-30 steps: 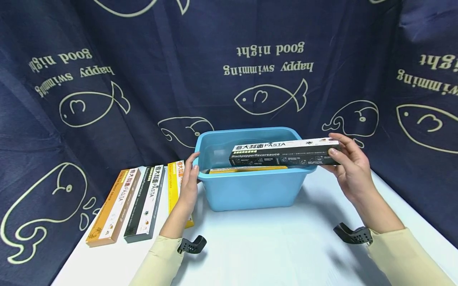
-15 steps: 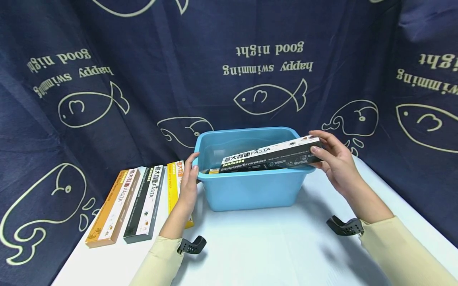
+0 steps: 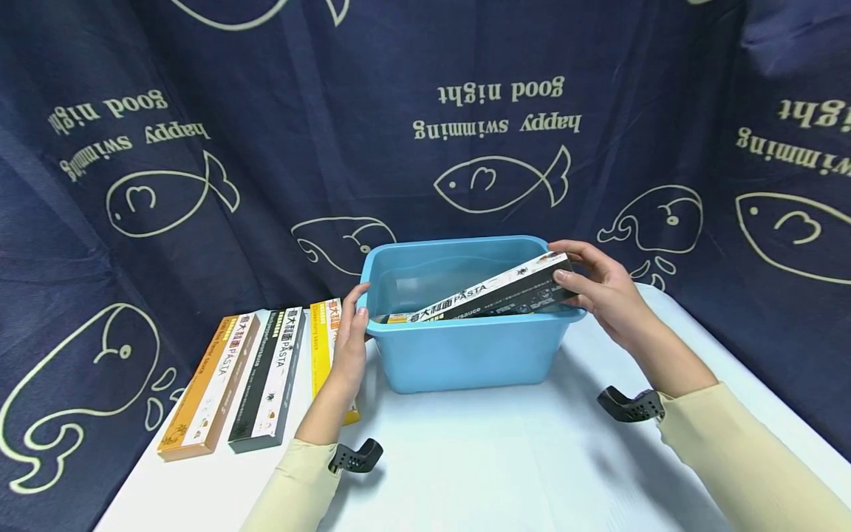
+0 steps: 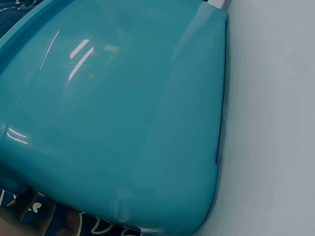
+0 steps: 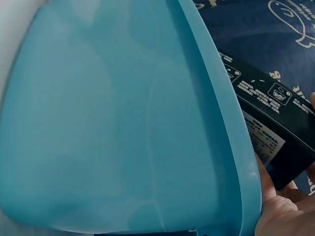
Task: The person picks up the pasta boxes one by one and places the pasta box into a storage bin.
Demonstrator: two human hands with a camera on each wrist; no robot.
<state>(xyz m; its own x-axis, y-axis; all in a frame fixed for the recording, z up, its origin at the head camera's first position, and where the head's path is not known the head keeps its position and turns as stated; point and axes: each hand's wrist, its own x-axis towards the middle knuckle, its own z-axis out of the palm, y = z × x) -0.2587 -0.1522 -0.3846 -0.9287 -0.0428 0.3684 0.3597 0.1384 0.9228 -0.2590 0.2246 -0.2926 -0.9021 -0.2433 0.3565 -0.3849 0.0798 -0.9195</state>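
My right hand [image 3: 601, 288] grips the right end of a black-and-white pasta box [image 3: 518, 287], labelled as black pepper flavour. The box slants down to the left into a light blue plastic bin [image 3: 465, 358], its lower end hidden behind the front wall. In the right wrist view, the black pasta box [image 5: 270, 105] shows beyond the bin's rim [image 5: 229, 108], with fingers at its end. My left hand [image 3: 349, 347] holds the bin's left rim at the near corner. A bit of a yellow box [image 3: 397, 318] shows inside the bin.
Left of the bin, an orange pasta box [image 3: 209, 388], a black one [image 3: 269, 380] and a yellow one [image 3: 322, 347], partly behind the left forearm, lie on the white table [image 3: 479, 458]. A dark blue fish-print curtain [image 3: 372, 133] hangs close behind the bin.
My right hand has moved left and slightly up over the bin's right end. The held pasta box has gone from nearly level above the rim to slanted, left end down inside. My left hand stays put.
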